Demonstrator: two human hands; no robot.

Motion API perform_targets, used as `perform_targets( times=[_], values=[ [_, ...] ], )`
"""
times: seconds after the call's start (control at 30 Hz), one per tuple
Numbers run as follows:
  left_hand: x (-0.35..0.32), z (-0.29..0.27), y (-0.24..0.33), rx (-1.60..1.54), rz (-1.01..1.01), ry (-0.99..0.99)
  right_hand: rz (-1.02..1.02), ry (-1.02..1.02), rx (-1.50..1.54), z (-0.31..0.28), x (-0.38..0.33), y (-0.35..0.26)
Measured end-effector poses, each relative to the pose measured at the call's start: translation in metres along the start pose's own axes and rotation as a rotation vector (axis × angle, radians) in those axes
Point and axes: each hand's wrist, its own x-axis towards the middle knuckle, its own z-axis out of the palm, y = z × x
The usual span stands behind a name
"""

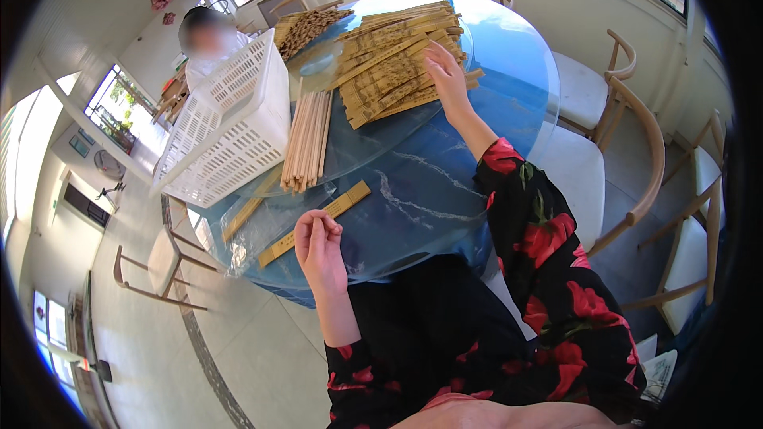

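Note:
My right hand [447,77] reaches over a big pile of yellow-brown printed paper chopstick sleeves [381,71] on the glass turntable. Its fingers are stretched out a little apart at the pile's right side, and I see nothing held in them. Near the table's front edge is my left hand [321,250], fingers curled in against the thumb, with nothing visible in them. A single flat sleeve [350,199] runs along the tabletop just beyond that hand. Left of the pile lies a bundle of pale wooden chopsticks [307,143], loosely side by side.
A white slatted plastic basket [230,139] stands tilted at the left. Behind it lies another heap of brown pieces [306,32]. Clear plastic film [242,226] and another yellow strip [246,218] lie on the blue marbled table [429,183]. Chairs [584,183] surround it; a person [208,40] sits beyond.

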Motion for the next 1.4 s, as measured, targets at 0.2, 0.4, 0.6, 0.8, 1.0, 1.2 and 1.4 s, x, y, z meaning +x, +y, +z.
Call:
perform_targets(
  times=[0.2,0.4,0.6,0.8,1.0,1.2,1.4],
  values=[
    [0.0,0.0,-0.001,0.001,-0.015,-0.007,-0.548,-0.503,-0.946,0.017,-0.042,-0.01],
    [0.0,0.001,-0.003,-0.003,-0.01,-0.024,-0.639,-0.646,-1.15,0.018,-0.056,-0.007],
    [-0.004,-0.001,0.0,0.283,0.002,-0.016,-0.657,-0.575,-0.997,0.024,-0.058,-0.012],
    [0.012,-0.006,0.023,1.339,0.427,-0.053,-0.72,-0.638,-0.756,0.033,-0.063,-0.031],
    [0.026,-0.007,0.017,1.515,0.435,-0.211,-0.686,-1.003,-0.575,0.046,-0.087,-0.044],
    [0.027,-0.009,0.012,1.539,0.425,-0.208,-0.647,-1.239,-0.631,0.043,-0.096,-0.039],
    [0.024,-0.013,0.014,1.542,0.431,-0.177,-0.672,-1.264,-0.653,0.046,-0.098,-0.036]
  ],
)
